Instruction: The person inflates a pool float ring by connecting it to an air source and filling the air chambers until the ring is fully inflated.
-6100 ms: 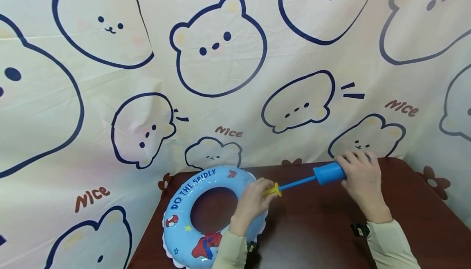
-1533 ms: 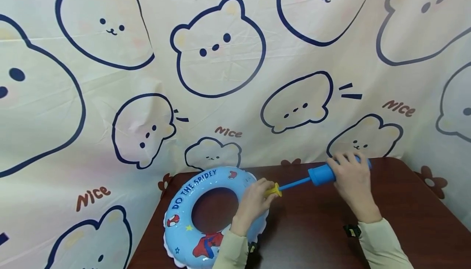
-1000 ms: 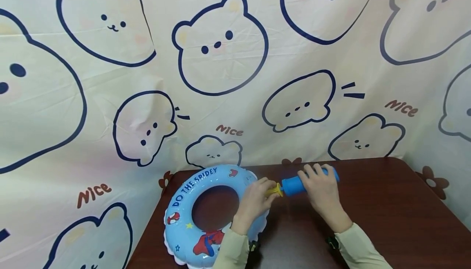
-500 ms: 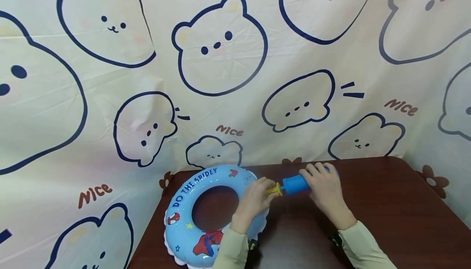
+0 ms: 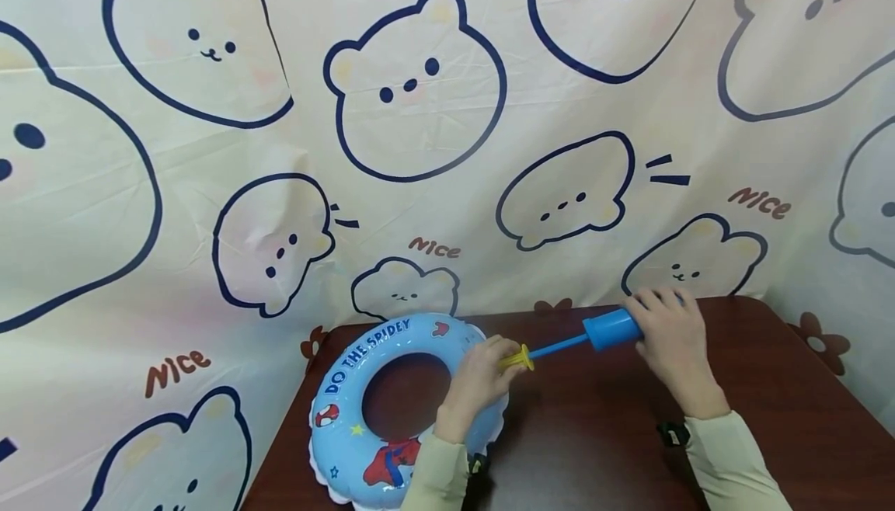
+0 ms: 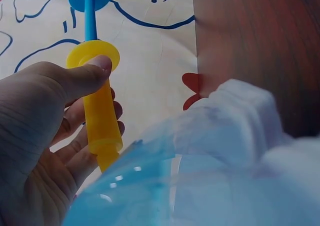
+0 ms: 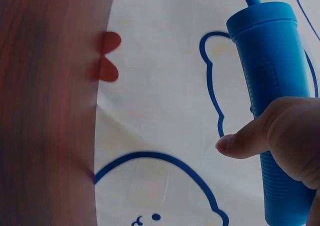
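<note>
A light blue inflatable swim ring (image 5: 343,410) with cartoon prints lies on the table at the left. My left hand (image 5: 475,387) pinches the yellow nozzle (image 6: 102,111) of a hand pump at the ring's right side. In the left wrist view the nozzle's lower tip meets the ring's edge; the valve itself is hidden. My right hand (image 5: 674,344) grips the pump's blue barrel (image 7: 272,56), tilted up to the right. A long stretch of blue rod (image 5: 557,346) shows between the barrel and the yellow flange.
The dark brown wooden table (image 5: 594,433) stretches under both hands and to the right. A pale cloth backdrop (image 5: 419,208) with bear drawings hangs right behind its back edge. Black straps (image 5: 673,434) sit near both sleeve cuffs.
The right hand pushed the barrel left to the yellow nozzle about a second ago. Since then it has drawn the barrel back right, baring the rod. The left hand and ring stay put.
</note>
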### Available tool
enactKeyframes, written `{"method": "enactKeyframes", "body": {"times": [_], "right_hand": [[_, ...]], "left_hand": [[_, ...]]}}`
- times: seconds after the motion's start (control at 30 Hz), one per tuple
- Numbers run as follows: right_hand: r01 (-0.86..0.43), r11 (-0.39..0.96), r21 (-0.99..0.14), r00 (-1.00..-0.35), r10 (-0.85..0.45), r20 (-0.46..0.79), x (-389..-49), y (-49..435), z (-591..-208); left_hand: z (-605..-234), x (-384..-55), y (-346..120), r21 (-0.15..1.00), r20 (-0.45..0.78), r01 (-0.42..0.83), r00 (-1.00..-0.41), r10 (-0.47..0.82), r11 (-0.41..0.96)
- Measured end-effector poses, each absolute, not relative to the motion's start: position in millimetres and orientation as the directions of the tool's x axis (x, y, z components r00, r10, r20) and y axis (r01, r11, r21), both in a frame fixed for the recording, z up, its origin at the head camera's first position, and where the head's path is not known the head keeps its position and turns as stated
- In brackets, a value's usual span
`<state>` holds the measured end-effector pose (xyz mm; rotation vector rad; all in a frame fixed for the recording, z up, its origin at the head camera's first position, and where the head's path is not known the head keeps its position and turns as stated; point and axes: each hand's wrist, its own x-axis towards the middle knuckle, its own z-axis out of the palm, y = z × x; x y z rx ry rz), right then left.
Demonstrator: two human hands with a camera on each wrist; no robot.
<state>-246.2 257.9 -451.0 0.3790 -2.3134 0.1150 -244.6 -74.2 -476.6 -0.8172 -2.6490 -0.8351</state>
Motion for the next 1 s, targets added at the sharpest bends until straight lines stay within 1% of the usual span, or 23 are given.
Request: {"method": "enactKeyframes", "body": {"times": [0.27, 0.43, 0.53, 0.67, 0.87, 1.0], "right_hand": [[-0.27, 0.963, -0.013, -0.664, -0.176, 0.726, -242.5, 278.1, -442.9], [-0.25, 0.968, -0.021, -0.674, -0.159, 0.722, -241.9, 280.1, -439.9], [-0.233, 0.973, -0.003, -0.687, -0.162, 0.708, -242.5, 274.1, -440.1], [-0.233, 0.972, 0.032, -0.685, -0.188, 0.704, -243.5, 263.5, -441.9], [-0.262, 0.961, 0.088, -0.662, -0.245, 0.708, -243.6, 239.2, -451.5], [-0.296, 0.949, 0.11, -0.635, -0.281, 0.72, -243.6, 219.4, -460.4]], "left_hand": [[-475.1, -248.0, -72.3, 0.439, 0.385, 0.588, -0.806, 0.449, 0.679], [-472.5, -249.0, -70.7, 0.424, 0.393, 0.595, -0.8, 0.454, 0.682], [-471.7, -247.8, -71.7, 0.419, 0.39, 0.59, -0.804, 0.449, 0.691], [-471.5, -246.4, -72.7, 0.407, 0.399, 0.588, -0.803, 0.443, 0.699], [-474.5, -243.6, -73.5, 0.393, 0.416, 0.591, -0.797, 0.437, 0.704], [-475.9, -241.2, -72.5, 0.387, 0.42, 0.589, -0.797, 0.434, 0.709]]}}
